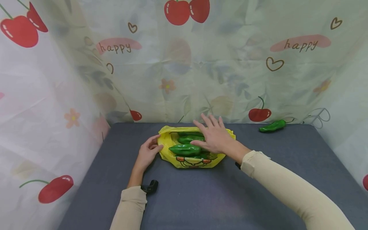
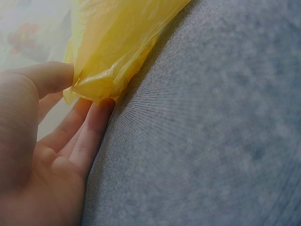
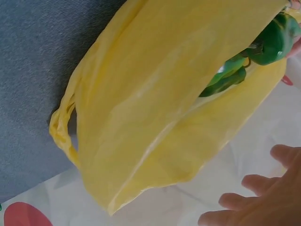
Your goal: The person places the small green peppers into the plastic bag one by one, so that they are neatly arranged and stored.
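A yellow plastic bag with a printed cartoon lies on its side, its mouth gaping. Several green peppers show inside it. At the bag's left end my left hand pinches the plastic edge; in the left wrist view the thumb and fingertips lie on either side of the yellow film. Over the bag's right part hovers my right hand, fingers spread and straight, hiding some of the peppers. In the right wrist view those fingers appear apart from the bag.
One loose green pepper lies at the table's back right edge. The dark grey table is bordered at the back and sides by a cherry-patterned cloth. A twisted bag handle sticks out at one end.
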`<action>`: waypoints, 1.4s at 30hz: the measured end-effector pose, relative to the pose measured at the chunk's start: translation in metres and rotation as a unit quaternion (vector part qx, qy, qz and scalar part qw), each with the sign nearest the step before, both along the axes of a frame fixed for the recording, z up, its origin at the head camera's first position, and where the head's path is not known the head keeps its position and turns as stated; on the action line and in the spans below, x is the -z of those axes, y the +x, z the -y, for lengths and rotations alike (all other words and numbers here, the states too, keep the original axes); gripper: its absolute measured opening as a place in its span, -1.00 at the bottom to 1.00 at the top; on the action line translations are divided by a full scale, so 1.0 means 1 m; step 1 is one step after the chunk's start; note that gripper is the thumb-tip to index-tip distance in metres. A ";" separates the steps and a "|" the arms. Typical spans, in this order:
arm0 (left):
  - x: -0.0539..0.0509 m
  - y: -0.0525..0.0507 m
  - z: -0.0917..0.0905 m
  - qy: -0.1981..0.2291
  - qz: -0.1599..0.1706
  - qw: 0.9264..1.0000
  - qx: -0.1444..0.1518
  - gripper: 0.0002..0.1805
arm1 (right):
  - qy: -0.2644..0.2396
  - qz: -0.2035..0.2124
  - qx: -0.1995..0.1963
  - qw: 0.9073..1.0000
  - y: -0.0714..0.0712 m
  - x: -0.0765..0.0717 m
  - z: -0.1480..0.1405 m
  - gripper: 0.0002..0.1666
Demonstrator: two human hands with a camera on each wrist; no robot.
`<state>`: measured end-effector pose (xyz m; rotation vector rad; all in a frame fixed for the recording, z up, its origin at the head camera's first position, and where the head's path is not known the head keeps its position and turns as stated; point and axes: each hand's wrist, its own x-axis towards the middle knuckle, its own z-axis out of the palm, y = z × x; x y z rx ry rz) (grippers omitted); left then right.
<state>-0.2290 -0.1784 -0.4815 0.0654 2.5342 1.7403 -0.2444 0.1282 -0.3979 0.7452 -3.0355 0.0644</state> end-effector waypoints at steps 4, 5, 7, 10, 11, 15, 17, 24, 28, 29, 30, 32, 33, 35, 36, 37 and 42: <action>0.002 0.000 0.000 0.005 0.001 1.000 0.003 -0.40 | 0.014 0.014 0.011 1.000 -0.001 0.001 -0.004 0.09; 0.002 -0.001 0.001 0.006 0.001 1.000 0.003 -0.40 | 0.015 0.016 0.012 1.000 -0.001 0.001 -0.006 0.09; 0.003 -0.002 0.001 0.006 0.002 1.000 0.004 -0.39 | 0.014 0.021 0.014 1.000 -0.002 0.003 -0.009 0.09; 0.004 -0.003 0.001 0.005 0.002 1.000 0.002 -0.39 | 0.009 0.025 0.016 1.000 -0.002 0.005 -0.013 0.09; 0.004 -0.003 0.001 0.005 0.002 1.000 0.002 -0.39 | 0.007 0.026 0.016 1.000 -0.002 0.006 -0.014 0.10; 0.004 -0.003 0.001 0.004 0.002 1.000 0.002 -0.39 | -0.001 0.029 0.019 0.999 -0.001 0.008 -0.020 0.10; 0.003 -0.002 0.001 0.005 0.003 1.000 0.004 -0.39 | -0.003 0.030 0.022 0.999 -0.001 0.009 -0.023 0.10; 0.002 0.000 0.002 0.007 0.001 1.000 0.008 -0.39 | -0.006 0.035 0.033 0.999 -0.001 0.010 -0.031 0.10; 0.002 0.000 0.001 0.008 0.004 1.000 0.006 -0.39 | -0.002 0.034 0.043 0.999 0.000 0.010 -0.034 0.11; 0.002 0.000 0.001 0.007 0.005 1.000 0.006 -0.39 | -0.001 0.033 0.044 0.998 0.001 0.010 -0.035 0.11; 0.002 0.000 0.002 0.008 0.006 1.000 0.006 -0.39 | 0.000 0.032 0.046 0.998 0.001 0.010 -0.036 0.11; 0.001 0.000 0.002 0.008 0.007 1.000 0.006 -0.39 | 0.000 0.031 0.049 0.998 0.001 0.010 -0.038 0.11; 0.000 0.001 0.002 0.008 0.007 1.000 0.006 -0.39 | 0.000 0.030 0.051 0.998 0.001 0.009 -0.039 0.11; 0.000 0.001 0.002 0.008 0.006 1.000 0.007 -0.39 | -0.004 0.032 0.054 0.998 0.002 0.008 -0.041 0.11; -0.001 0.001 0.002 0.009 0.005 1.000 0.008 -0.39 | -0.005 0.032 0.056 0.998 0.002 0.008 -0.042 0.12; -0.001 0.002 0.002 0.008 0.005 1.000 0.008 -0.39 | -0.005 0.033 0.058 0.998 0.002 0.008 -0.044 0.12; -0.002 0.001 0.001 0.007 0.005 1.000 0.010 -0.39 | -0.008 0.037 0.066 0.997 0.002 0.010 -0.054 0.14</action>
